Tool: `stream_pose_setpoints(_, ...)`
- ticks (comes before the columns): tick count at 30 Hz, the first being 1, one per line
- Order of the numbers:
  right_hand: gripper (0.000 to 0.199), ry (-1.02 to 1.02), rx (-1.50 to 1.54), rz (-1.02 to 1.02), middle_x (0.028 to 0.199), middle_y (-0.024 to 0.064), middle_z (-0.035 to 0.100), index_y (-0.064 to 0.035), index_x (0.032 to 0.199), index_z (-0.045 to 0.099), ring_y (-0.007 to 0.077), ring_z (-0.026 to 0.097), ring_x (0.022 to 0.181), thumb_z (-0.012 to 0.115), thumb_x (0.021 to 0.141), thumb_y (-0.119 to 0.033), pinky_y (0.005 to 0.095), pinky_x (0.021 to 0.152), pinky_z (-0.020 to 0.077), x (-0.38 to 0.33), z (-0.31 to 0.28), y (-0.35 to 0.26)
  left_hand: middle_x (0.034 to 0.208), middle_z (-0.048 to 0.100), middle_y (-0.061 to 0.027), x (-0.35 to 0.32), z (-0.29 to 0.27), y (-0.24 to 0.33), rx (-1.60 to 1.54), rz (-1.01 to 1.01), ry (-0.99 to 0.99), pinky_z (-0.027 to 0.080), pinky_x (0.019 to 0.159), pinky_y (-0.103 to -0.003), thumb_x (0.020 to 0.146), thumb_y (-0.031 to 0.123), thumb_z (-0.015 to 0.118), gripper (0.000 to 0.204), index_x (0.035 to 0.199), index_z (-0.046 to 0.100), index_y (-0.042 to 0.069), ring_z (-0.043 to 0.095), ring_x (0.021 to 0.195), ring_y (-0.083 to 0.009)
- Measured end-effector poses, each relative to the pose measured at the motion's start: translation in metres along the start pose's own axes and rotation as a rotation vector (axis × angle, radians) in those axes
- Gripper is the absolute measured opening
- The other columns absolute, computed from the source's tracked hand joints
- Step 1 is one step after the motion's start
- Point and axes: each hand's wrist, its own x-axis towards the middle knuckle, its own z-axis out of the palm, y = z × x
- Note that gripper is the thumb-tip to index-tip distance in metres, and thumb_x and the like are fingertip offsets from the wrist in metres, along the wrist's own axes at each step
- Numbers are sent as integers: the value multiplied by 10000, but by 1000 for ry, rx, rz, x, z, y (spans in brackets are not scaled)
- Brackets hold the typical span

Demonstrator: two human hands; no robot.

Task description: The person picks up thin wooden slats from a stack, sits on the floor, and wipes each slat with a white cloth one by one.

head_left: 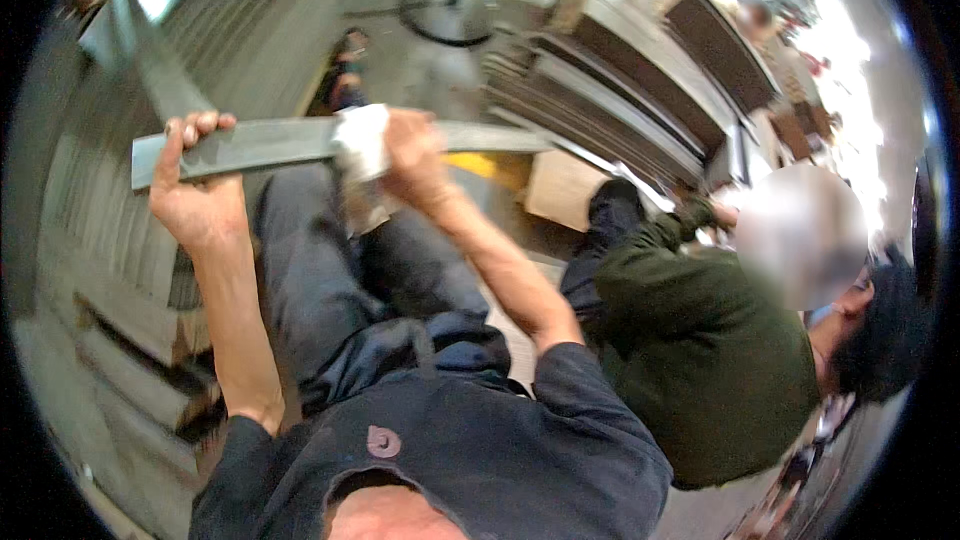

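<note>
A long, flat grey bar (280, 143) lies crosswise in front of me, above my thighs. Around its left end my left hand (202, 185) is closed, fingers curled over the far edge. My right hand (413, 153) grips a crumpled white cloth (360, 145) that wraps over the bar near its middle. Part of the cloth hangs below the near edge. To the right of that hand the bar runs on toward a light cardboard piece (562, 190). Motion blur hides the bar's exact profile.
Close on my right is a co-worker in a dark green top (705, 360) and dark cap. Long grey strips (130, 210) are stacked at left. Dark brown long pieces (620, 80) are piled at the far right. A round black-rimmed stand base (447, 28) is on the floor ahead.
</note>
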Motion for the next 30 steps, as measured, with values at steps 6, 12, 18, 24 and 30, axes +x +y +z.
stream_pose_setpoints(6, 488, -132, -142, 154, 1111, 187, 582, 10, 1084, 560, 375, 559, 1044, 754, 643, -66, 454, 907, 454, -32, -63, 108, 858, 526, -140, 5, -10, 113, -66, 115, -34, 426, 935, -482, 808, 59, 662, 252, 980, 515, -53, 523, 903, -303)
stream_pose_setpoints(12, 455, -10, -2, 192, 1033, 191, 567, 7, 1034, 566, 390, 538, 962, 693, 598, -21, 452, 828, 425, -12, -27, 35, 1103, 633, -179, -24, -15, 15, 288, 289, -110, 472, 975, -413, 963, 178, 530, 312, 1242, 476, 50, 602, 1062, -269)
stream_pose_setpoints(18, 445, -68, 138, 173, 1033, 219, 585, 37, 1087, 581, 400, 569, 958, 706, 667, -38, 460, 830, 475, 6, -12, -18, 911, 590, -125, -24, 0, -65, 468, 224, -174, 502, 850, -440, 984, 174, 519, 312, 1231, 460, -7, 618, 896, -262)
stream_pose_setpoints(24, 434, -166, 524, 1155, 1004, 88, 627, -37, 1175, 575, 210, 600, 908, 684, 755, -55, 353, 816, 475, -92, -17, 92, 737, 513, -64, 22, 85, 71, 762, 401, -190, 506, 645, -352, 948, 128, 503, 308, 1179, 468, -73, 534, 623, -159)
stream_pose_setpoints(30, 550, 175, 1368, 1303, 1144, 61, 520, -75, 1296, 449, 206, 539, 1033, 562, 760, -30, 357, 915, 456, -51, 15, 85, 756, 456, -7, 27, 135, 191, 894, -84, -445, 386, 481, -183, 910, 240, 580, 501, 1284, 465, -74, 446, 565, -45)
